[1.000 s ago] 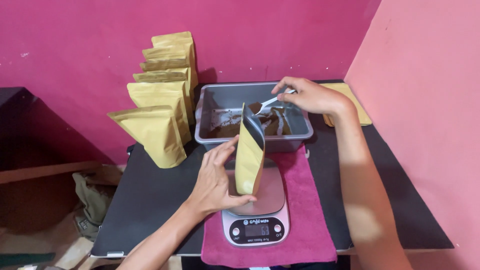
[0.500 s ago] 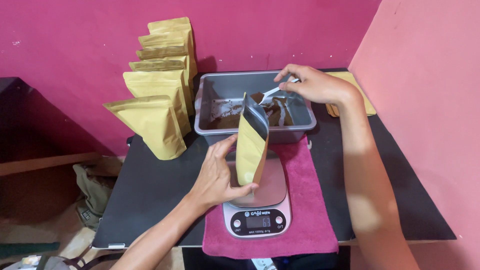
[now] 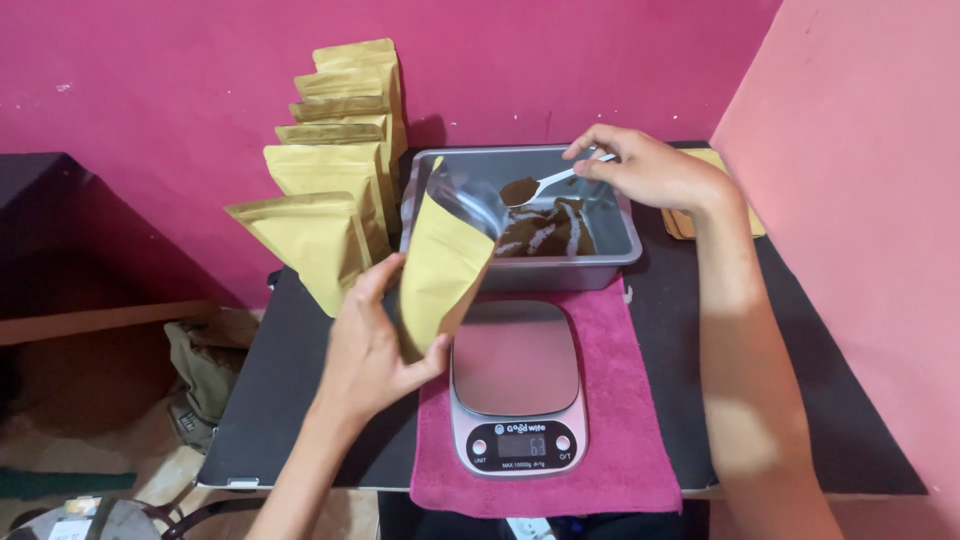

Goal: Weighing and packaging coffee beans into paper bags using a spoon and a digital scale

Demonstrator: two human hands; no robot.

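My left hand grips a yellow-brown paper pouch, tilted and lifted off the scale, its open mouth facing the tray. My right hand holds a metal spoon heaped with dark brown powder, above a grey metal tray that holds more of the powder. A digital kitchen scale with a bare steel platform sits on a magenta cloth below the pouch.
Several filled paper pouches stand in a row at the left of the black table. Flat pouches lie at the far right by the pink wall. A dark bench and floor clutter are at the left.
The pouch has been lifted off the scale and tilted left toward the tray. My right hand has raised the spoon out of the tray with a load of powder.
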